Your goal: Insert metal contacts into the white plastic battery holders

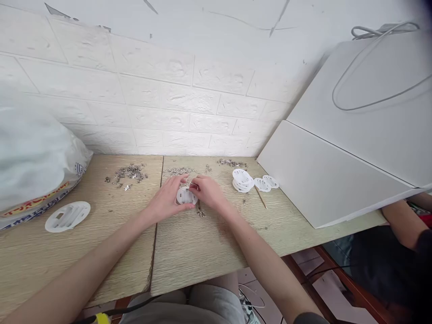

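Observation:
My left hand (168,198) grips a round white plastic piece (185,196) by its left side, thumb below and fingers above. Over the upper right of that piece, my right hand (206,190) is closed in a pinch on a thin stick-like item, too small to make out well. Small metal parts (178,171) lie scattered just behind my hands, and a few more (201,212) rest in front of the piece. To the right sit stacked round white pieces (242,181), two further ones (266,182) and a thin wooden stick (261,198).
Another white piece (68,217) and a metal pile (131,173) lie on the table's left part. A large plastic bag (37,157) stands at far left. White panels (337,166) bound the right side; beyond them shows another person's arm (403,222). A brick-patterned wall rises behind.

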`<state>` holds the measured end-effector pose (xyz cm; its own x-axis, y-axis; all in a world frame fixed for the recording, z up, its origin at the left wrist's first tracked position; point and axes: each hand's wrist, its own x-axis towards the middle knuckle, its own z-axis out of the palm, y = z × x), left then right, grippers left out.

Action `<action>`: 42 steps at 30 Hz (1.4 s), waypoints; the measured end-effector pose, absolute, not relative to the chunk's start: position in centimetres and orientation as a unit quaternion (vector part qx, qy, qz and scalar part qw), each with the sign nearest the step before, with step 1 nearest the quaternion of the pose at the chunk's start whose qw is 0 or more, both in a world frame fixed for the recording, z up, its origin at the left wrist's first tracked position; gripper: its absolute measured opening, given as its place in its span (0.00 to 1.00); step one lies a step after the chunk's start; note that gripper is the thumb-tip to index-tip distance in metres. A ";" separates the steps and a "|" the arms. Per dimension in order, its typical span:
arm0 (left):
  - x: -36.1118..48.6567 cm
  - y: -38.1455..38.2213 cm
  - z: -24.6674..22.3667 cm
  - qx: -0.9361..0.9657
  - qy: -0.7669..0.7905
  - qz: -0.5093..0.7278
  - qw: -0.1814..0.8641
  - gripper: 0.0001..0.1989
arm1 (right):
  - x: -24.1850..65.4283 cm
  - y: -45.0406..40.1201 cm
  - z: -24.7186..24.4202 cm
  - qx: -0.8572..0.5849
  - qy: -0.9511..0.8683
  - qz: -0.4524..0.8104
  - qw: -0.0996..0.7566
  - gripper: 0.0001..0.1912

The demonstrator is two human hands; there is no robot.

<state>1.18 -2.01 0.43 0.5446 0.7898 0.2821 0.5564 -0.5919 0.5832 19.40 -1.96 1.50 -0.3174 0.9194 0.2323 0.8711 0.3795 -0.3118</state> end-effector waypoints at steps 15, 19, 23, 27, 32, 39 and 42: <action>1.9 -2.1 -0.1 0.833 0.406 0.279 0.254 0.38 | 18.8 -2.3 1.5 -0.542 -0.838 -0.016 0.057 0.07; 1.9 -2.0 0.1 0.831 0.401 0.275 0.271 0.38 | 19.0 -2.0 1.4 -0.539 -0.839 0.024 0.070 0.07; 1.6 -1.8 0.1 0.818 0.414 0.277 0.286 0.39 | 19.4 -1.7 1.4 -0.533 -0.837 0.063 0.109 0.08; 1.5 -1.7 -0.1 0.813 0.425 0.280 0.284 0.38 | 20.1 -1.8 1.8 -0.532 -0.821 0.085 0.189 0.08; 1.5 -1.5 -0.4 0.823 0.421 0.277 0.260 0.37 | 20.4 -2.0 2.4 -0.541 -0.811 0.078 0.208 0.10; 1.4 -1.2 -1.0 0.835 0.405 0.277 0.250 0.38 | 20.3 -1.6 2.0 -0.530 -0.823 0.087 0.188 0.14; 1.4 -1.1 -1.1 0.831 0.405 0.281 0.259 0.40 | 20.5 -1.6 2.0 -0.514 -0.831 0.089 0.194 0.13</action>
